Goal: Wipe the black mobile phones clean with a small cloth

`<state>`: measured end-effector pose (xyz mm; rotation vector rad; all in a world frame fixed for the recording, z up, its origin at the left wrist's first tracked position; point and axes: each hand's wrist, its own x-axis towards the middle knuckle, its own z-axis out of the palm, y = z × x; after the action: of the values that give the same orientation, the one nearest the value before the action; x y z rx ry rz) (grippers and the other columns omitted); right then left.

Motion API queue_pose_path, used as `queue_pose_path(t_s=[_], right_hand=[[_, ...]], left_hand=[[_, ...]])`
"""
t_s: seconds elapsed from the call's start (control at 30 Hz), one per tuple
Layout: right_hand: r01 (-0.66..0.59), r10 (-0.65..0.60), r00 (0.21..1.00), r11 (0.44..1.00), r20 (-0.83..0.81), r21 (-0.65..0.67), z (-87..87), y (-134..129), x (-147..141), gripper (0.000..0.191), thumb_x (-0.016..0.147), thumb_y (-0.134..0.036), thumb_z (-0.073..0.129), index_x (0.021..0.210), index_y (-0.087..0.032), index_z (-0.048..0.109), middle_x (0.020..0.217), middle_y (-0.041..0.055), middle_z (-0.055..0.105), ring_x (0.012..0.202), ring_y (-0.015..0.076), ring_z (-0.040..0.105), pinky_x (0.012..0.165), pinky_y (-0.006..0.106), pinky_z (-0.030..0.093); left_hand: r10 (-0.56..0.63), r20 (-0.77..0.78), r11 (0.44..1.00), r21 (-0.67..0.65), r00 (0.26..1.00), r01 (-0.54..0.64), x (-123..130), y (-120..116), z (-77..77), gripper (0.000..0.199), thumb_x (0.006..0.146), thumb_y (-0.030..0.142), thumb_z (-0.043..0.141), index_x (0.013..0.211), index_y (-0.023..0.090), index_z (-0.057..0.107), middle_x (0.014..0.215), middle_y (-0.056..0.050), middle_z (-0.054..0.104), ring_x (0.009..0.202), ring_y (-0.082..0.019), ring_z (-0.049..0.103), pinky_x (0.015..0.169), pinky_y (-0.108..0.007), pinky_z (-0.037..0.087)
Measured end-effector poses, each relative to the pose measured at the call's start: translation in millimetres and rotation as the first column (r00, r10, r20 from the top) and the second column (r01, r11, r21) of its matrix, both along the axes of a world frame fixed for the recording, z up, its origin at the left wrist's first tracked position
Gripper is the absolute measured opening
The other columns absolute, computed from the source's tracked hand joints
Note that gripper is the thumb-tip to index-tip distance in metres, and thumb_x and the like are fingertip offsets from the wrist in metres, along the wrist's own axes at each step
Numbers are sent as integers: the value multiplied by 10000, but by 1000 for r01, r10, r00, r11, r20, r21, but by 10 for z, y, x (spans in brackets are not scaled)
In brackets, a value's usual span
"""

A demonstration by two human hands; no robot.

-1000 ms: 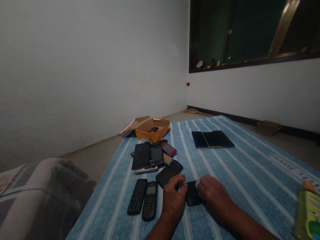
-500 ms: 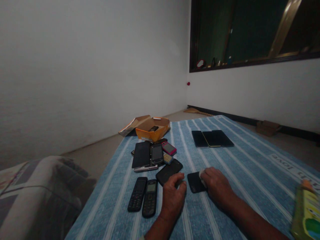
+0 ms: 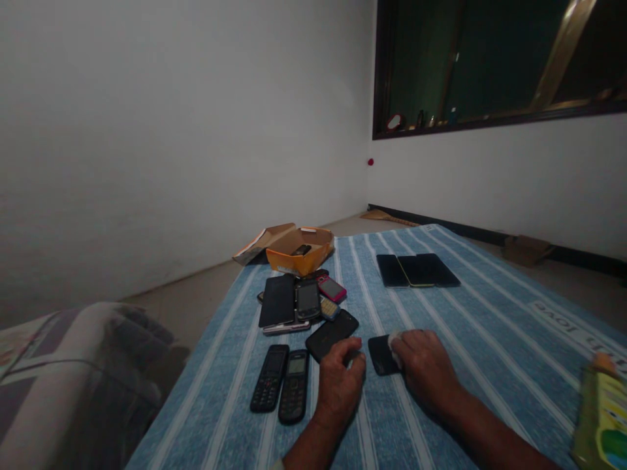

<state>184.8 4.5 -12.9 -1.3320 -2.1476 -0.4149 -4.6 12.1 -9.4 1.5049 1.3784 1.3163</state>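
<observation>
My right hand (image 3: 425, 365) is closed round a bunched white wipe (image 3: 394, 339), tissue or cloth, I cannot tell which. It presses the wipe on a small black phone-like slab (image 3: 380, 356) lying flat on the striped cloth. My left hand (image 3: 341, 378) rests just left of the slab, thumb and fingers curled apart with nothing between them. Its fingertips lie by the lower edge of a dark smartphone (image 3: 333, 333). To its left lie two black keypad phones (image 3: 270, 378), side by side. Beyond them is a pile of phones, with a large black one (image 3: 277, 301) and a pink one (image 3: 332, 288).
An orange cardboard box (image 3: 298, 261) with its lid open holds a dark phone behind the pile. Three dark flat devices (image 3: 416, 271) lie in a row at the far right. A yellow-green bottle (image 3: 601, 418) stands at the right edge. A draped cloth (image 3: 73, 385) covers something at left.
My right hand has shifted very slightly with the wipe across the slab. The left hand keeps its place, and the whole view has moved a little.
</observation>
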Motion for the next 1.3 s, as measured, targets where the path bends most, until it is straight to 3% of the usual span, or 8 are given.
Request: queue_pose_path(t_s=[0.27, 1.07, 1.3], right_hand=[[-30, 31, 999, 999, 15, -45, -72, -21, -32, 220, 819, -24, 550, 934, -174, 662, 848, 58, 637, 807, 214, 507, 734, 320, 299], [-31, 33, 999, 992, 15, -119, -78, -16, -53, 221, 814, 10, 546, 885, -166, 659, 855, 58, 629, 833, 204, 520, 742, 297, 349], [-115, 114, 993, 988, -15, -103, -68, -103, -153, 290, 798, 25, 536, 967, -174, 662, 932, 60, 641, 894, 207, 518, 790, 299, 358]], left_hand=[[3, 14, 1000, -10, 1000, -3, 12, 3, 5, 255, 679, 223, 624, 893, 165, 749, 950, -106, 763, 927, -264, 697, 911, -425, 515], [-2, 22, 999, -45, 1000, 3, 14, -13, 62, 277, 669, 250, 637, 904, 160, 754, 953, -100, 765, 929, -257, 696, 909, -408, 517], [6, -4, 1000, -30, 1000, -7, 16, -18, 62, 272, 671, 242, 632, 900, 164, 757, 940, -98, 766, 926, -262, 694, 915, -420, 509]])
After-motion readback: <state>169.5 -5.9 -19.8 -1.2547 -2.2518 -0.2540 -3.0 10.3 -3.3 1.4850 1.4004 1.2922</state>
